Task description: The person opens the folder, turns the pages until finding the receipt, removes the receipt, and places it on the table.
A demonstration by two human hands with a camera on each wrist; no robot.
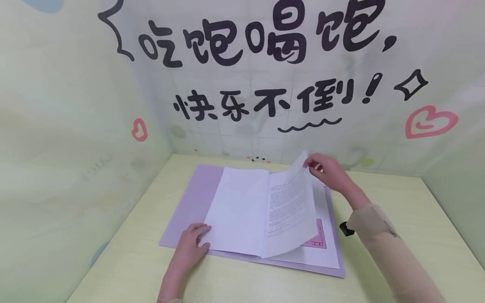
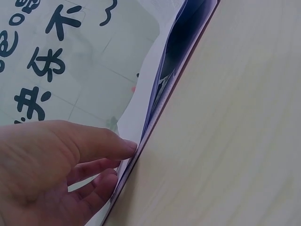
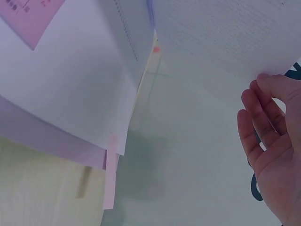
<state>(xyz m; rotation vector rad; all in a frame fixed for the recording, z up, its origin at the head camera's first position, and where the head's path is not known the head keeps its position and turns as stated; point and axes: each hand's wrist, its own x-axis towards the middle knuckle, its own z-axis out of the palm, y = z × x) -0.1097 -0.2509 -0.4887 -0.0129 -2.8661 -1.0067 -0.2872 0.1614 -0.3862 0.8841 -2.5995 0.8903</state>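
Note:
A booklet with a lilac cover lies spread on the table, its left page blank white. My right hand pinches the upper outer corner of a printed sheet between thumb and fingers. That sheet stands lifted and curved above the right side. Under it shows a white page with a pink printed block, partly hidden. My left hand rests at the lower left corner of the blank page. Close up in the left wrist view, the thumb and fingertips of the left hand touch the page edge.
The pale wood-look table extends around the booklet. A wall sheet with large black lettering stands behind it. A pale pink strip sticks out from the booklet's corner. Something small and black shows beside the right sleeve.

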